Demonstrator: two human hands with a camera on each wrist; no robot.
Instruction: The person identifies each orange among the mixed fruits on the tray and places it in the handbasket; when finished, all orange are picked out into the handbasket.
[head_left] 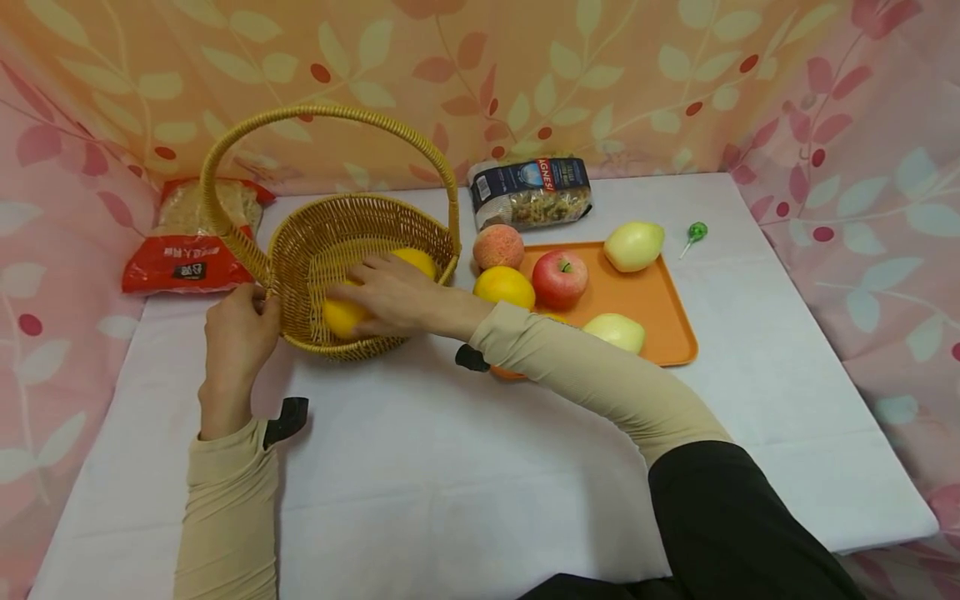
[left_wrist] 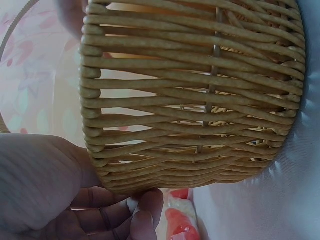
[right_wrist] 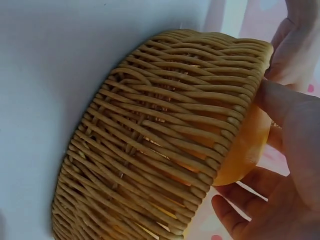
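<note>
A woven wicker basket (head_left: 360, 208) with a tall arched handle stands on the left half of the table. At its left rim, by the foot of the handle, my left hand (head_left: 242, 342) grips the wicker; in the left wrist view its thumb and fingers (left_wrist: 145, 220) are around the rim. My right hand (head_left: 393, 296) reaches over the basket's near right rim and holds an orange (head_left: 343, 317) inside it. In the right wrist view the thumb and fingers are around this orange (right_wrist: 242, 150) just above the rim. Another orange (head_left: 416, 261) lies behind the hand in the basket.
An orange tray (head_left: 667, 325) on the right bears a red apple (head_left: 560, 279), an orange (head_left: 504, 287), a peach (head_left: 498, 247) and pale yellow-green fruits (head_left: 634, 246). Behind it lies a pasta bag (head_left: 532, 192); a green lollipop (head_left: 697, 232) is right, a red bag (head_left: 198, 250) left.
</note>
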